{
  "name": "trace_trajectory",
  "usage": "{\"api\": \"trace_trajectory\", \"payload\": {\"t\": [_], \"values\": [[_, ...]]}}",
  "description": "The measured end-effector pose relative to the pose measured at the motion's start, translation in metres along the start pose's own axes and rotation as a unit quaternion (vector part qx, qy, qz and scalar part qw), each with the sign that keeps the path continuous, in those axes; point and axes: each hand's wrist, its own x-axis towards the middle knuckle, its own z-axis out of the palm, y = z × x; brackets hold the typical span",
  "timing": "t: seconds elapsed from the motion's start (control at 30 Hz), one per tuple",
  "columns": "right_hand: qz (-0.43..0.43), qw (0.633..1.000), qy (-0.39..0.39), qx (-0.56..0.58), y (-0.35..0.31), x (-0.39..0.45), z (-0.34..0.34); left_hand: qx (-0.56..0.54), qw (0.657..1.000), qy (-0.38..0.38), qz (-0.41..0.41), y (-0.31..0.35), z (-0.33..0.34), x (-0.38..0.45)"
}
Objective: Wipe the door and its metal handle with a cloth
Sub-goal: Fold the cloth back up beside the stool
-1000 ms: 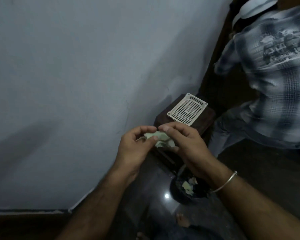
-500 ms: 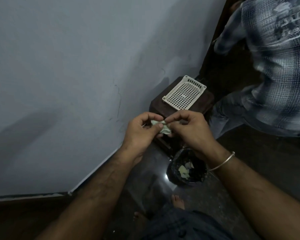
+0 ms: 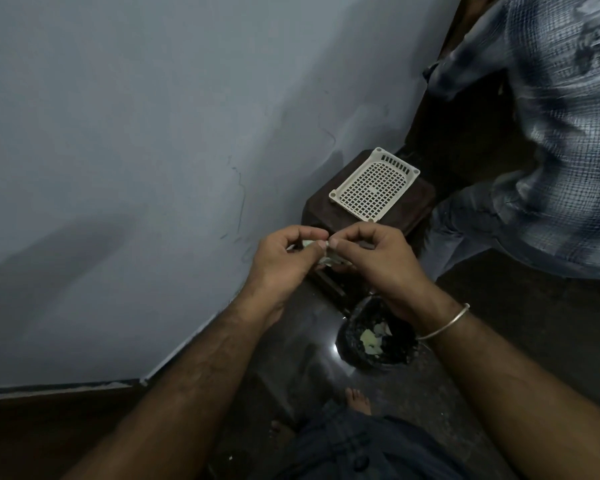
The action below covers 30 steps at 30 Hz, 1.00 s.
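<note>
A small pale green cloth (image 3: 329, 259) is bunched up between both my hands in the middle of the view. My left hand (image 3: 281, 268) pinches it from the left with thumb and forefinger. My right hand (image 3: 381, 261), with a metal bangle on the wrist, pinches it from the right. Most of the cloth is hidden by my fingers. A dark strip at the top right edge may be a door frame; no metal handle shows.
A grey-blue wall (image 3: 153, 150) fills the left. A dark stool (image 3: 413, 206) by the wall carries a white perforated tray (image 3: 374, 185). A black bin (image 3: 378, 336) with scraps stands on the floor below my hands. Another person in a checked shirt (image 3: 561, 126) stands at the right.
My head has tilted down, so my legs and foot now show at the bottom. Both hands have stayed together, working the small cloth between the fingertips.
</note>
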Motion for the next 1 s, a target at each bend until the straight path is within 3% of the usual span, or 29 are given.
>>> {"api": "trace_trajectory", "payload": {"t": [0.43, 1.0], "values": [[0.037, 0.999, 0.026, -0.017, 0.004, -0.01, -0.002, -0.022, 1.0, 0.02, 0.001, -0.016, 0.005, -0.002], [0.062, 0.998, -0.004, -0.028, 0.019, -0.022, -0.007, 0.024, 1.0, 0.012, 0.0, -0.029, 0.007, -0.009]]}}
